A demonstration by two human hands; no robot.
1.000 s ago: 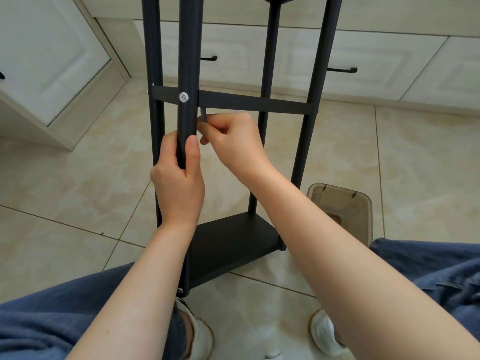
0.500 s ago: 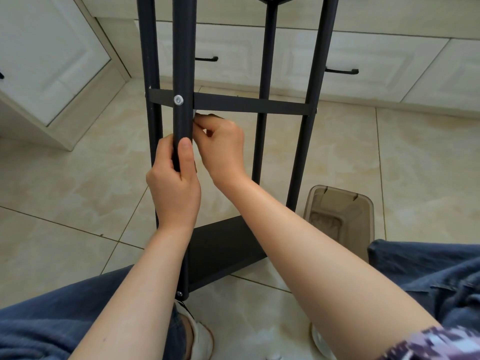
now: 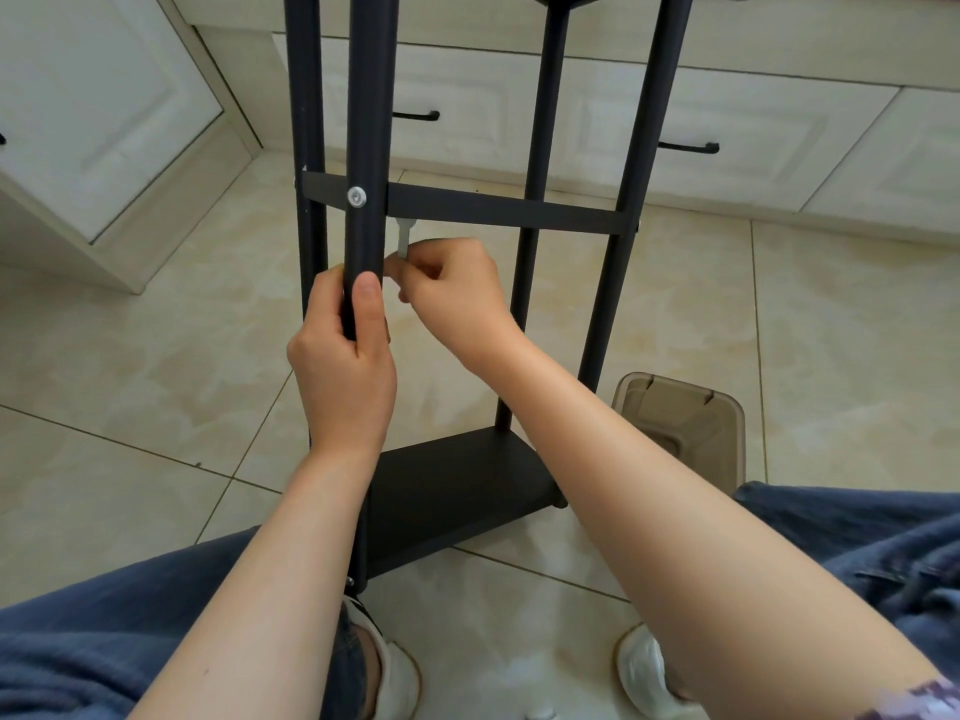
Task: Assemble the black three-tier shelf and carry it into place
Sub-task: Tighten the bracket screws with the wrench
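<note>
Beige tiled floor, white cabinets behind. Black shelf is stood upright on the tiles. Its front post is gripped by the left hand, fingers wrapped round, below the silver bolt. Just right of the post, a flat wrench is pinched by the right hand, fingers curled, head up under the crossbar. Tinted plastic bin is set far right.

You're wearing dark blue jeans and white shoes, with a purple patterned sleeve showing near right.
</note>
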